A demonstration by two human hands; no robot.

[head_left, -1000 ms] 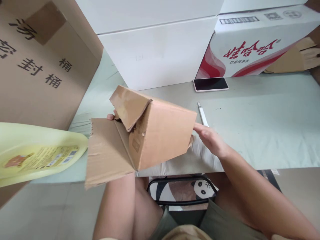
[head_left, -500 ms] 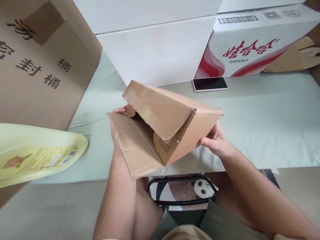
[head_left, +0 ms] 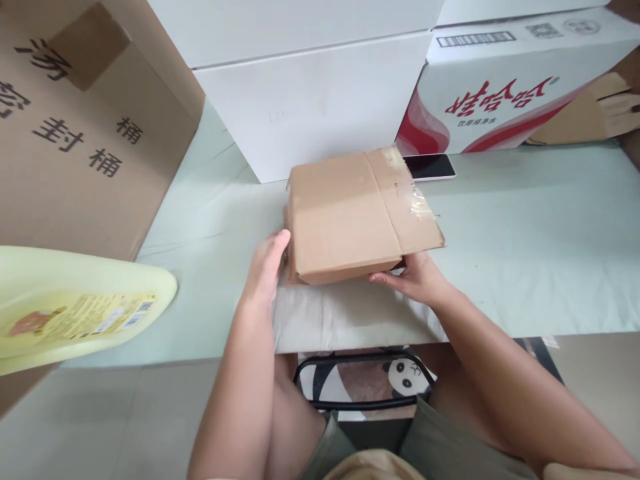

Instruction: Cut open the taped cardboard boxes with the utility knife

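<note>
Between my hands is a brown cardboard box [head_left: 345, 213], its broad plain side turned up and a torn, taped flap [head_left: 407, 200] sticking out to the right. My left hand [head_left: 270, 260] presses against the box's left end, fingers partly hidden behind it. At the front right corner, my right hand [head_left: 413, 277] grips the box under the flap, thumb along the front edge and other fingers out of sight. The flap overlaps a phone [head_left: 433, 167] lying behind it, covering its left part.
White cartons [head_left: 310, 107] stand along the back, beside a red-and-white printed carton [head_left: 500, 100]. At left are a large brown carton [head_left: 100, 180] and a yellow bottle [head_left: 90, 307]. A pale green cloth [head_left: 525, 267] covers the table. A panda-print item [head_left: 365, 380] lies below the edge.
The box has turned over in my hands: its open, torn end faced left and toward me, and now the flap points right. It also sits lower and flatter.
</note>
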